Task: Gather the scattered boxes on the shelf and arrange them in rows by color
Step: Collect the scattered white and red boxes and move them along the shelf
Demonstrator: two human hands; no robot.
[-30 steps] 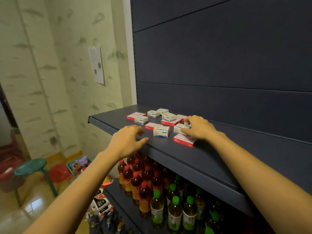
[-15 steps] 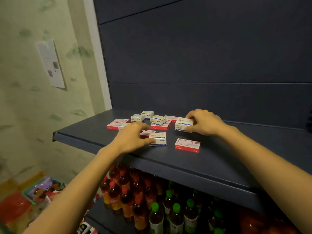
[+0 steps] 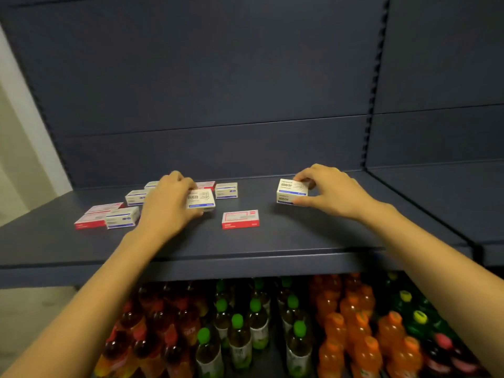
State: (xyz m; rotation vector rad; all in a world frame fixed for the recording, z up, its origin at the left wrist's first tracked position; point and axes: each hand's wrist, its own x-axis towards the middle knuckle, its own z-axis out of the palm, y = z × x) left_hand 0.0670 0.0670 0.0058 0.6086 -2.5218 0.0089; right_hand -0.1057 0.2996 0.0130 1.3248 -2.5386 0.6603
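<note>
Small white-and-blue boxes and flat red boxes lie scattered on a dark shelf (image 3: 272,241). My right hand (image 3: 334,190) pinches one white-and-blue box (image 3: 291,190) at the right, apart from the others. A second white-and-blue box (image 3: 201,201) sits in the grip of my left hand (image 3: 169,205) in the middle of the cluster. One red box (image 3: 240,219) lies alone between my hands. Further left are a red box (image 3: 94,217) and a white-and-blue box (image 3: 122,217) side by side. More boxes (image 3: 226,190) sit behind, some hidden by my left hand.
The shelf's dark back panel (image 3: 218,91) rises right behind the boxes. A neighbouring shelf section (image 3: 450,203) adjoins on the right. Below the shelf stand rows of bottles: red-capped (image 3: 163,323), green-capped (image 3: 245,323) and orange (image 3: 354,323).
My right hand has carried its white-and-blue box away to the right of the cluster. My left hand has closed on another white-and-blue box. The view has swung right.
</note>
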